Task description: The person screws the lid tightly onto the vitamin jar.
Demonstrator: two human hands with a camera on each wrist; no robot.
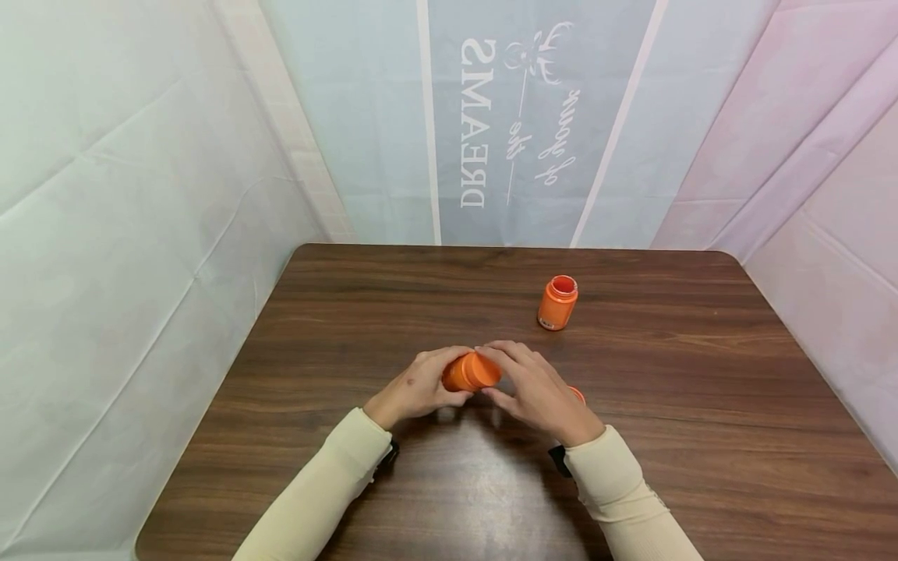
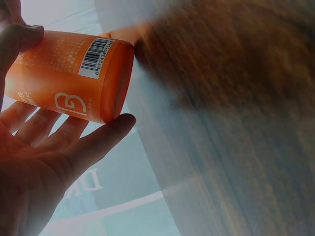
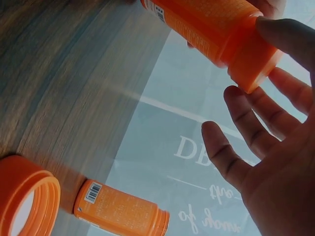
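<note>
Left hand (image 1: 419,386) has got an orange bottle (image 1: 457,375) gripped — tilted, over the table (image 1: 701,358) — while the right hand (image 1: 536,389) kinda pinches its cap (image 1: 487,369), and another lidless bottle (image 1: 556,309) stands farther back.

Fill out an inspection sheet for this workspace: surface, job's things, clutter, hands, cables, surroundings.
Surface: brown wood-grain table, with a glare patch near the front.
Job's things: held orange jar, tilted, its cap at the neck; how tightly it is fitted cannot be told. Open orange jar, upright, without a cap. Loose orange cap, mostly hidden behind the right hand in the head view.
Clutter: nothing seen.
Hands: left hand grips the held jar's body; right hand holds its cap between thumb and fingers.
Cables: nothing seen.
Surroundings: pale fabric backdrop behind the table, printed with lettering including DREAMS.
</note>
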